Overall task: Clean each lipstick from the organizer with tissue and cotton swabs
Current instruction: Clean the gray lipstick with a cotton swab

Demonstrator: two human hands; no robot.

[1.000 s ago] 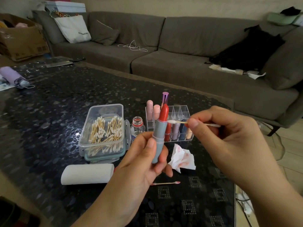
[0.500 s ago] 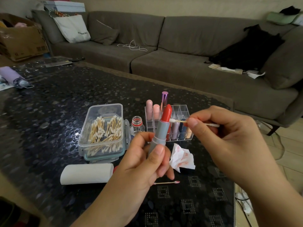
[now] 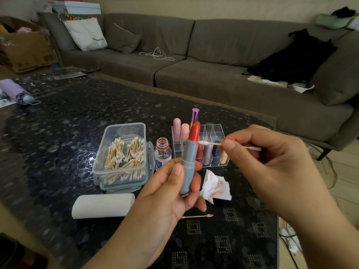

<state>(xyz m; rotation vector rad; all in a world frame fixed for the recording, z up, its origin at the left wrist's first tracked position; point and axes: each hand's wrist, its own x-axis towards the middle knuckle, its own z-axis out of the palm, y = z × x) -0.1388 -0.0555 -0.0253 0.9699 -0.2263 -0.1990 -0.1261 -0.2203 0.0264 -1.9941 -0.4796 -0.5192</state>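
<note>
While my left hand (image 3: 174,193) curls its grip round the grey-blue tube of the red lipstick (image 3: 191,156), holding it upright above the desk (image 3: 58,123), my right hand (image 3: 272,164) pinches a cotton swab (image 3: 210,143) whose white tip touches the base of the red bullet. Behind them, the clear organizer (image 3: 217,131) holds several lipsticks in its left and front compartments. Beside it stand a small open bottle (image 3: 162,152) and a clear plastic box (image 3: 124,154) filled with cotton swabs. A stained tissue (image 3: 215,188), a used swab (image 3: 198,216) and a tissue roll (image 3: 103,205) lie on the desk.
</note>
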